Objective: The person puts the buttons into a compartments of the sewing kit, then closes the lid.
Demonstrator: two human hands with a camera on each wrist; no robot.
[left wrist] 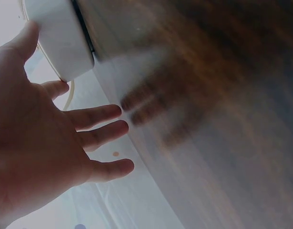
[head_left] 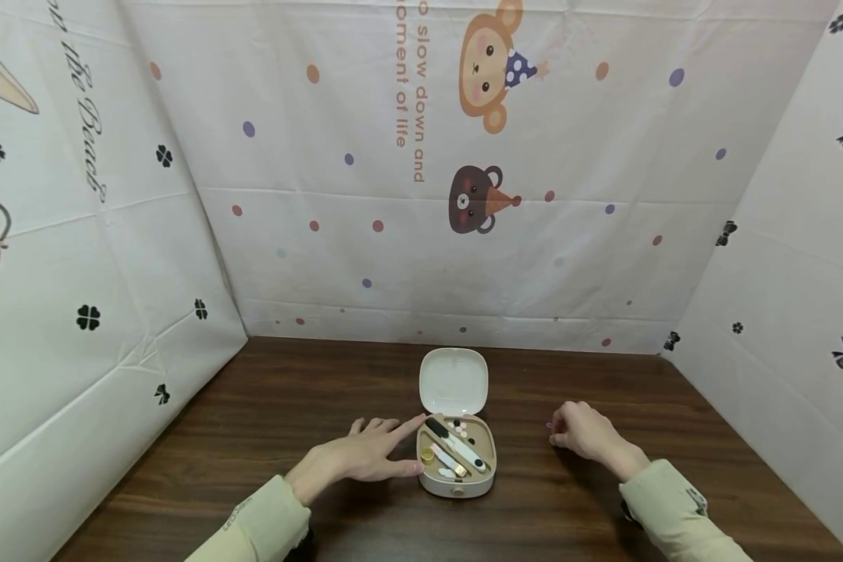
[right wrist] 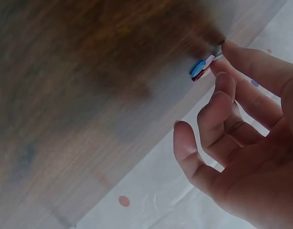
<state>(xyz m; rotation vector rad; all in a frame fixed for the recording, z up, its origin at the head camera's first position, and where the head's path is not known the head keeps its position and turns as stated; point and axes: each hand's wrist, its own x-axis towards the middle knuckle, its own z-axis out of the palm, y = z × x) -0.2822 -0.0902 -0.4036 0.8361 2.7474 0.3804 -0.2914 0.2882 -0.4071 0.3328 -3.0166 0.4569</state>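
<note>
A small white box [head_left: 457,489] stands on the table with its lid [head_left: 453,382] raised. Its tan tray holds a slim white stick with a black end [head_left: 457,445], a short white-and-gold piece [head_left: 449,460], a round gold piece [head_left: 427,455] and several small black, white and pink bits. My left hand [head_left: 368,453] has its fingers spread, thumb and index fingertip against the box's left side; the other fingers [left wrist: 101,136] stay straight beside it. To the right of the box, my right hand [head_left: 585,429] pinches a small blue, pink and dark red piece [right wrist: 201,67] between thumb and index finger, close over the table.
The dark wooden table [head_left: 309,375] runs back to a white patterned cloth [head_left: 365,257]. More such cloth walls stand at the left [head_left: 126,257] and the right [head_left: 780,297].
</note>
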